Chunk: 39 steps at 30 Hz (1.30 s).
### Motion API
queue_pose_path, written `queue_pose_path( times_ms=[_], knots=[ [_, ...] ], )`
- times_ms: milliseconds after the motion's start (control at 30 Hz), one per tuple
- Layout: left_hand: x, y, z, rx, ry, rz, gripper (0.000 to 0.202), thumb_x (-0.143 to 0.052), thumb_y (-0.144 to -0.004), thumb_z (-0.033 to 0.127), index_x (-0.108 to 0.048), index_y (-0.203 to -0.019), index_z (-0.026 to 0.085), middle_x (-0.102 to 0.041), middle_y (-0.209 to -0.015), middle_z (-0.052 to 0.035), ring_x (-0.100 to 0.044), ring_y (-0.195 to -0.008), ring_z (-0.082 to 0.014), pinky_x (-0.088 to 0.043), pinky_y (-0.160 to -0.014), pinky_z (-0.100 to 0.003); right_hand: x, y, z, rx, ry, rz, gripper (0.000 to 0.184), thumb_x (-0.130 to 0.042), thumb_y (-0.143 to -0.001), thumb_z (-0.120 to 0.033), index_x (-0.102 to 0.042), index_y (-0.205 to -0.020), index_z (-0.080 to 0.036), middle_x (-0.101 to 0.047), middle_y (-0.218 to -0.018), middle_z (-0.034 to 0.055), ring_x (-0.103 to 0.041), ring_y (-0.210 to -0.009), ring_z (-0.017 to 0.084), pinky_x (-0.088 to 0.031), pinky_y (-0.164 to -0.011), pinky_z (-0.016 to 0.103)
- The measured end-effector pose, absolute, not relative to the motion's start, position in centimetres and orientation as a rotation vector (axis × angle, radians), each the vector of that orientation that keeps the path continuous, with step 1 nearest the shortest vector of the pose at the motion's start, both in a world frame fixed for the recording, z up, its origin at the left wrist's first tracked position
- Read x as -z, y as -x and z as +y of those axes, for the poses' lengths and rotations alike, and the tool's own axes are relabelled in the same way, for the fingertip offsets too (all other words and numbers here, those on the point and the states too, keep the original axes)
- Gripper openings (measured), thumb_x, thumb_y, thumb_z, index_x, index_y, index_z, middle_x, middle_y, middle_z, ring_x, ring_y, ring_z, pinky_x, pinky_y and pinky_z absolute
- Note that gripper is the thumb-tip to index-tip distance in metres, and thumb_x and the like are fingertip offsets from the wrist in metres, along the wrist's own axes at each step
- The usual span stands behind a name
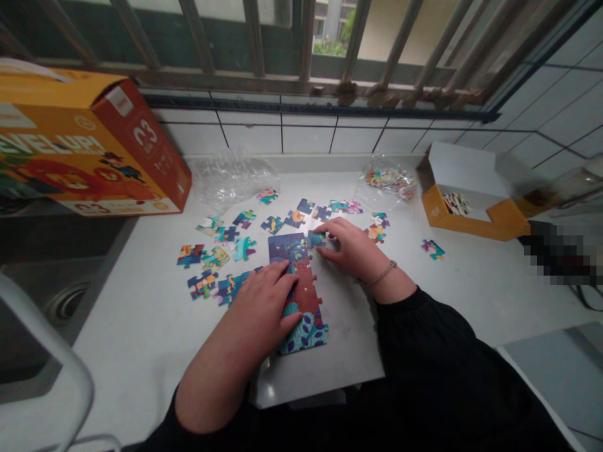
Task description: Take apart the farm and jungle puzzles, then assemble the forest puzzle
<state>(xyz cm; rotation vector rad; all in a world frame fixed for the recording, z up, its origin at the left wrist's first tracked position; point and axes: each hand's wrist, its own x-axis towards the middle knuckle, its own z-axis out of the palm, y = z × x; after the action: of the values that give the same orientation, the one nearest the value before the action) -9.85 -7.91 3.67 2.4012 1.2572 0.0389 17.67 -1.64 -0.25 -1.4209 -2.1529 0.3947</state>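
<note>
1. Head view, hands: the left hand (pixel 268 292) lies flat over the joined puzzle (pixel 307 289), fingers spread and not gripping. The right hand (pixel 348 246) pinches a blue puzzle piece (pixel 315 238) between thumb and fingers.
2. Head view, middle: the joined puzzle lies on the tabletop (pixel 136 301) in front of the person; the pinched piece is just beside its far right corner.
3. Head view, around the puzzle: loose pieces (pixel 245 248) are scattered to the left of it and beyond it, and a single piece (pixel 433 249) lies well apart to the right.
4. Head view, edges: a large orange box (pixel 141 141) stands at the left, near a crumpled clear bag (pixel 235 179). To the right are a bag of pieces (pixel 390 181) and a small open box (pixel 475 221) with pieces inside.
</note>
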Motion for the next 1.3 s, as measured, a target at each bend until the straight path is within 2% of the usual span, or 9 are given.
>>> queue_pose_path(
  times_ms=[167, 467, 600, 767, 1067, 1300],
  knots=[
    [-3.54, 9.83, -7.95, -0.082, -2.392, 1.27, 0.053, -0.081, -0.093, 0.032, -0.07, -0.145, 0.021, -0.054, -0.173, -0.0206, -0.053, -0.16, -0.0437, -0.042, -0.134, -0.064, 1.39, -17.39, -0.99, -0.376, 1.316, -2.227, 0.034, -0.077, -0.095, -0.011, -0.081, -0.126, -0.026, -0.073, -0.128, 0.0107, -0.07, -0.12, 0.027, -0.058, -0.11, 0.045],
    [-3.35, 9.81, -8.06, -0.076, -2.403, 1.267, 0.054, -0.079, -0.094, 0.031, -0.069, -0.146, 0.019, -0.054, -0.173, -0.0221, -0.053, -0.159, -0.0446, -0.042, -0.133, -0.066, 1.3, -16.97, -1.24, -0.311, 1.354, -2.266, 0.036, -0.073, -0.097, -0.008, -0.083, -0.126, -0.027, -0.072, -0.134, 0.012, -0.068, -0.123, 0.028, -0.056, -0.113, 0.048],
    [-3.53, 9.77, -8.04, -0.093, -2.403, 1.266, 0.053, -0.08, -0.094, 0.032, -0.07, -0.145, 0.02, -0.055, -0.172, -0.0214, -0.055, -0.157, -0.0441, -0.043, -0.132, -0.064, 1.43, -17.02, -1.27, -0.341, 1.354, -2.24, 0.037, -0.072, -0.097, -0.01, -0.079, -0.13, -0.027, -0.072, -0.136, 0.0113, -0.067, -0.126, 0.028, -0.055, -0.114, 0.048],
    [-3.34, 9.84, -8.07, -0.104, -2.396, 1.273, 0.054, -0.081, -0.093, 0.032, -0.07, -0.145, 0.022, -0.055, -0.173, -0.0202, -0.054, -0.159, -0.044, -0.042, -0.133, -0.065, 1.34, -17.12, -1.3, -0.358, 1.38, -2.202, 0.047, -0.074, -0.096, -0.014, -0.07, -0.142, -0.025, -0.075, -0.14, 0.0129, -0.067, -0.132, 0.031, -0.053, -0.118, 0.05],
    [-3.45, 9.82, -8.06, -0.084, -2.411, 1.271, 0.054, -0.08, -0.094, 0.032, -0.069, -0.146, 0.021, -0.054, -0.174, -0.0207, -0.054, -0.159, -0.0433, -0.042, -0.133, -0.064, 1.13, -16.95, -1.28, -0.37, 1.438, -2.201, 0.047, -0.075, -0.096, -0.016, -0.069, -0.142, -0.023, -0.078, -0.139, 0.013, -0.071, -0.126, 0.032, -0.055, -0.113, 0.049],
    [-3.52, 9.77, -8.03, -0.099, -2.409, 1.276, 0.054, -0.08, -0.092, 0.03, -0.07, -0.144, 0.022, -0.055, -0.173, -0.0207, -0.055, -0.158, -0.0448, -0.044, -0.132, -0.066, 0.67, -17.32, -1.69, -0.319, 1.457, -2.202, 0.052, -0.072, -0.088, -0.011, -0.07, -0.139, -0.025, -0.077, -0.137, 0.0126, -0.069, -0.127, 0.033, -0.055, -0.113, 0.05]
  ],
)
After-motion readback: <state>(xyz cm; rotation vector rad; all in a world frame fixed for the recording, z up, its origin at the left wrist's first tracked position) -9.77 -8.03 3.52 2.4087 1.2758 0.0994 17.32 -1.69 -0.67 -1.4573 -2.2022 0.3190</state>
